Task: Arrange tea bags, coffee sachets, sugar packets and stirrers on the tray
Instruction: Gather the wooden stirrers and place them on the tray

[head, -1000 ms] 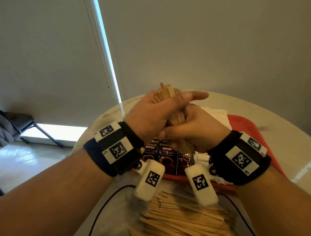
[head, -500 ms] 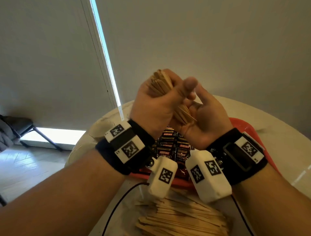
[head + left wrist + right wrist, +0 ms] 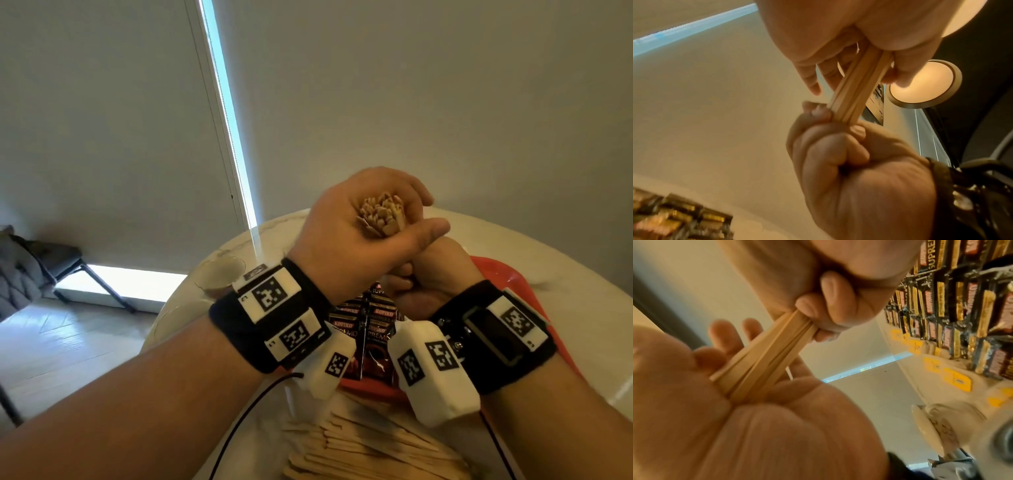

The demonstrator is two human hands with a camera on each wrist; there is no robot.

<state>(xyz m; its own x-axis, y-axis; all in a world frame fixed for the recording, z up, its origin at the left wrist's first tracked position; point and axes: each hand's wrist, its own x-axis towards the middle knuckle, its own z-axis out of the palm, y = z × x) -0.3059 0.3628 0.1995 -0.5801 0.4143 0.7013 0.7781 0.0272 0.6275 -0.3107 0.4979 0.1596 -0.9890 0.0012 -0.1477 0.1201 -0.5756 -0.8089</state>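
Only the head view shows the red plastic tray point(image 3: 507, 274) with dark coffee sachets point(image 3: 371, 329) and a loose pile of stirrers point(image 3: 370, 448) on the pale table point(image 3: 565, 260). Raised over the tray, the bundle of thin wooden stirrers point(image 3: 382, 216) is gripped at both ends. The left hand point(image 3: 359, 229) curls round its top and the right hand point(image 3: 435, 270) fists its lower end.

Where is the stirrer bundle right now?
Head view centre: bundle held upright between left hand above and right hand below, over the sachets.
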